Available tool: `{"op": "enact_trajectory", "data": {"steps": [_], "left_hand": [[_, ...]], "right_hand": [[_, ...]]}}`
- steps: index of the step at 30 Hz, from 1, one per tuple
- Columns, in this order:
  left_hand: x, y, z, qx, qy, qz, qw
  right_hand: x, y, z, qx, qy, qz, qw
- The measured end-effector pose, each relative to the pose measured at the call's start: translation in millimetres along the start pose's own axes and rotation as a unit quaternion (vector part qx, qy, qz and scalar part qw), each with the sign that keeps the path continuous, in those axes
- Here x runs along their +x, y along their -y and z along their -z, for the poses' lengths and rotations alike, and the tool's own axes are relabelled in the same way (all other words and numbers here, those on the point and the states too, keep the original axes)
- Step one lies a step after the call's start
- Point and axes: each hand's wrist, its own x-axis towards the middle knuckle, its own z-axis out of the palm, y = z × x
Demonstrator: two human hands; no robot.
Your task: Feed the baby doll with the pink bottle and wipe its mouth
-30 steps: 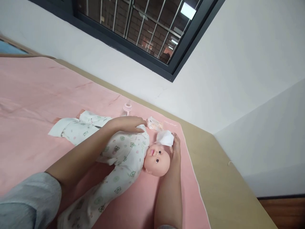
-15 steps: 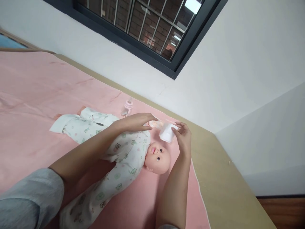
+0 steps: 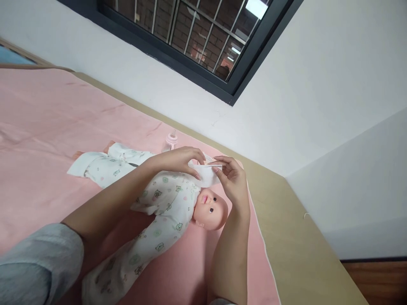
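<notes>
Held between both of your hands, a white sheet point(image 3: 208, 176) hangs just above the shoulder and neck of a baby doll point(image 3: 173, 201). Your right hand point(image 3: 231, 178) pinches its right end between thumb and fingers; your left hand point(image 3: 182, 160) grips the other end, thumb on the near face, fingers curled by the upper edge. Grey-blue fabric covers your left upper arm in a sleeve point(image 3: 41, 262). The doll lies face up below, bald head beside your right wrist, bare feet at the far left, dressed in white clothing patterned with small green figures. Behind your fingers, a packet point(image 3: 208, 157) is mostly hidden. A pink-topped bottle point(image 3: 171, 142) stands past your left hand, its base partly covered. All of it rests on a pink mat point(image 3: 47, 118) spread over a tan worktop point(image 3: 292, 220), which runs along a white wall point(image 3: 333, 84). Above, a dark-framed window point(image 3: 197, 34) shows metal bars and brickwork.
</notes>
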Motion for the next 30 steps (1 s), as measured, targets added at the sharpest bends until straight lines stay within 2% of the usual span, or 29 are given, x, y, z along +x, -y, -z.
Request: {"op": "enact_trajectory", "data": {"steps": [5,11,15,18,21,23,26,30], "left_hand": [[-5.4,-11.6,9.0,-0.027,0.021,-0.013,0.999],[-13.8,-30.8,12.7,-0.070,-0.075,-0.088,0.991],[-14.9,-40.2,9.7,-0.116,-0.111,-0.137,0.977],[-14.6,-44.3,7.7,-0.163,-0.113,-0.117,0.973],[-15.2,-46.8,9.0,-0.154,-0.120,-0.069,0.978],[-15.5,-47.1,10.8,-0.124,-0.109,-0.042,0.985],[-13.2,-43.6,10.5,-0.093,-0.062,-0.034,0.993],[-4.1,-31.6,-1.7,-0.061,0.024,-0.048,0.997]], "right_hand": [[-1.2,2.2,0.1,0.035,-0.014,0.014,0.999],[-2.6,5.9,0.8,0.046,-0.040,-0.008,0.998],[-3.2,8.7,-8.5,0.050,-0.015,-0.016,0.999],[-2.5,8.4,-12.4,0.058,0.006,-0.023,0.998],[-2.5,6.7,-4.3,0.049,0.003,-0.030,0.998],[-3.6,3.3,8.0,0.034,-0.020,-0.041,0.998],[-5.7,-9.4,29.7,0.010,-0.069,-0.068,0.995],[-5.6,-44.3,49.8,0.009,-0.094,-0.117,0.989]]}}
